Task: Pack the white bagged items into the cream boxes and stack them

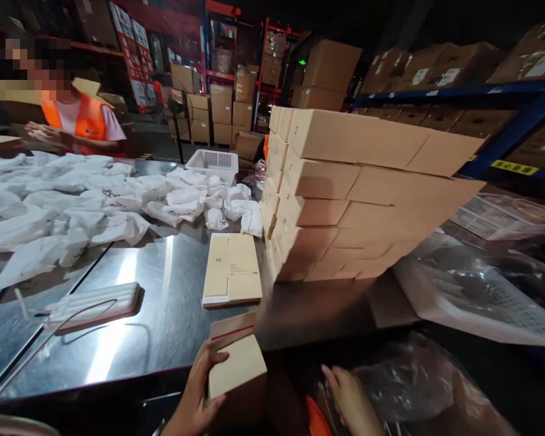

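Observation:
My left hand [196,396] grips a small tan cardboard box [236,369] with an open flap and a red strip, held at the near edge of the steel table [163,315]. Low at the bottom of the view, my right hand [352,399] reaches into clear plastic wrapping [404,381], fingers apart, and I see nothing in it. A flat folded tan box [231,269] lies on the table just beyond my left hand. To the right rises a tall stack of tan boxes [340,194].
Several white poly bags [72,200] cover the table's left and far side, with a white basket [212,162] behind. A pale grooved case with a cable [95,303] lies near left. A person in an orange vest [77,121] works at the far left. Shelves of cartons stand behind.

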Tool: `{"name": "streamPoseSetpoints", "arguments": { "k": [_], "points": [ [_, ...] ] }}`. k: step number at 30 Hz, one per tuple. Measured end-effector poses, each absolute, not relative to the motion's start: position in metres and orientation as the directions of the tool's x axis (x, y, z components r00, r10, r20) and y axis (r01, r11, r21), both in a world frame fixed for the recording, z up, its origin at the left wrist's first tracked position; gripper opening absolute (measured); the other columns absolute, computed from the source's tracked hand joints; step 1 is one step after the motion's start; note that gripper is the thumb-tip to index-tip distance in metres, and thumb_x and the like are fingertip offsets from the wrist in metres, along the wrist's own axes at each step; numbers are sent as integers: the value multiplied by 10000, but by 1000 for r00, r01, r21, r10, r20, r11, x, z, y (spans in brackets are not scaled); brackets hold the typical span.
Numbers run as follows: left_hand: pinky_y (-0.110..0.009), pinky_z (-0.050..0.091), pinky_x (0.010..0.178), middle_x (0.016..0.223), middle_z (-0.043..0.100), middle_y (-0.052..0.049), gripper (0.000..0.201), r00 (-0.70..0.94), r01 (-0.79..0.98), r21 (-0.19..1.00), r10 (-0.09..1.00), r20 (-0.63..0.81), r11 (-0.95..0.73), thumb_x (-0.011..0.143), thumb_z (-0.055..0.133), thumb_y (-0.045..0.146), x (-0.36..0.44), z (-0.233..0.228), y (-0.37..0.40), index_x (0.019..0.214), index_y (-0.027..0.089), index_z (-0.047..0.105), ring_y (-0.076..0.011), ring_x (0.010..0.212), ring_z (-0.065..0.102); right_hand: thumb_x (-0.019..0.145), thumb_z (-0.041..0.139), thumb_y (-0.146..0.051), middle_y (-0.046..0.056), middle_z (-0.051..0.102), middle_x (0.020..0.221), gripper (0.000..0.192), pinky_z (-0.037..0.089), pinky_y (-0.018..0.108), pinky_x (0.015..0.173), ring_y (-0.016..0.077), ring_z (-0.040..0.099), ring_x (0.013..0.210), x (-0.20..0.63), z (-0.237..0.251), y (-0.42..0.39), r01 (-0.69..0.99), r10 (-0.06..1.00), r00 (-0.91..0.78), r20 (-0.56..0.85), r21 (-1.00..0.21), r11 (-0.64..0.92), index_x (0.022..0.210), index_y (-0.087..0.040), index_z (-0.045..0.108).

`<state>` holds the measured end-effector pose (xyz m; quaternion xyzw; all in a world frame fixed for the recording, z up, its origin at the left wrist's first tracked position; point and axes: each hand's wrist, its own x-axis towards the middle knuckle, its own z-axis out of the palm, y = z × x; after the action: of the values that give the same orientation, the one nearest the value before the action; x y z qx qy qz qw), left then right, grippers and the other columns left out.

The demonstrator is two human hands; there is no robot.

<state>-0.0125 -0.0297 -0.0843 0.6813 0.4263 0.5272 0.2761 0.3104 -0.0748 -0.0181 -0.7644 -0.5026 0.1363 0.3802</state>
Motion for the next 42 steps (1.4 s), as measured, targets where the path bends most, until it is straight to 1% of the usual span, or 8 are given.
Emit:
{"name": "streamPoseSetpoints", "arguments": {
  "k": [2,5,8,12,18,23,34,42],
  "points": [
    [-512,582,906,1150,737,-156,638,93,255,854,891,445,-453,776,581,767,-15,-77,-26,1078,229,744,-401,1117,688,909,444,-737,11,653,633,552,527,292,555,172,642,566,274,-9,-50,575,935,339,102,-809,-120,848,-252,700],
    [-510,573,931,1172,729,-153,659,113,232,879,909,400,-416,777,558,788,-20,-68,-20,1065,225,743,-393,1132,680,811,606,-733,86,733,1056,675,546,370,857,240,706,970,213,11,-13,9,995,83,-64,-998,-65,1264,-231,595],
    [-542,543,980,1224,710,-154,609,111,266,875,915,389,-404,777,590,760,-25,-67,-19,1050,243,760,-411,1229,622,644,855,-534,50,737,983,793,538,397,864,253,718,935,171,21,5,-309,958,-185,-221,-912,-270,1301,-229,532],
    [-538,558,959,1278,674,-148,456,-34,260,862,888,459,-435,788,668,665,-26,-76,-25,971,261,772,-408,1246,611,659,874,-418,32,733,939,721,542,394,860,260,717,941,156,6,-3,-437,962,-149,-227,-858,-271,1268,-248,527],
    [-479,609,901,1144,733,-89,309,-121,59,851,843,524,-521,920,584,538,-16,-58,-29,1116,303,538,-308,1127,707,499,885,-693,118,699,1148,925,559,373,885,293,692,1025,173,-29,-20,-232,969,-125,215,-955,182,1247,-239,586],
    [-522,540,1036,1019,751,-73,391,-20,60,796,797,604,-602,946,588,435,-12,-32,-31,1289,264,509,-263,1047,727,706,768,-687,70,731,983,598,584,367,844,265,721,914,181,-27,-13,42,826,-136,548,-829,557,1096,-246,661],
    [-451,620,936,884,788,-30,128,50,179,685,702,710,-706,899,694,342,-15,-26,-21,935,223,722,-215,857,758,780,755,-606,62,801,868,399,599,455,890,263,760,889,175,-23,-13,73,740,-142,657,-739,670,953,-247,725],
    [-439,640,858,814,776,-19,147,-31,192,696,704,709,-692,887,702,373,-10,-20,-23,876,226,714,-208,776,750,861,690,-566,90,808,953,413,586,476,922,272,753,961,179,-18,-11,96,684,-242,688,-685,722,1112,-241,731]
  ]
}}
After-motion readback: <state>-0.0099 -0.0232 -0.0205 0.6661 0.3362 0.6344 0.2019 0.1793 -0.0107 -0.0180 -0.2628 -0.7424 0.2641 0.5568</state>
